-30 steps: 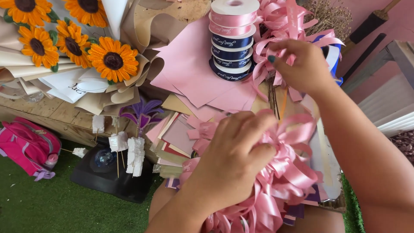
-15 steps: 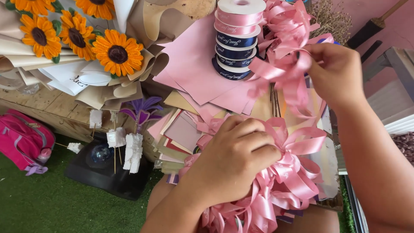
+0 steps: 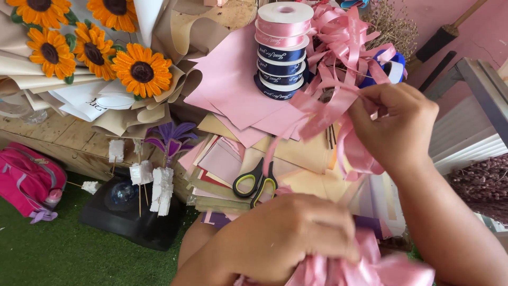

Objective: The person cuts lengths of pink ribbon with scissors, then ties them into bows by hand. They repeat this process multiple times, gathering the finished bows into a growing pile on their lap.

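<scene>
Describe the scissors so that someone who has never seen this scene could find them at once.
Start at the stack of ribbon spools at top centre, pink ones above dark blue. Go down the fan of pink and tan paper sheets to its lower edge, just above the left hand. The scissors lie there, shut, the only thing with black and yellow-green handles.

Florist's craft workshop, wrapped sunflower bouquet [image 3: 90,53], stacked ribbon spools [image 3: 283,50], pink wrapping paper sheets [image 3: 233,90], scissors [image 3: 256,182]
</scene>
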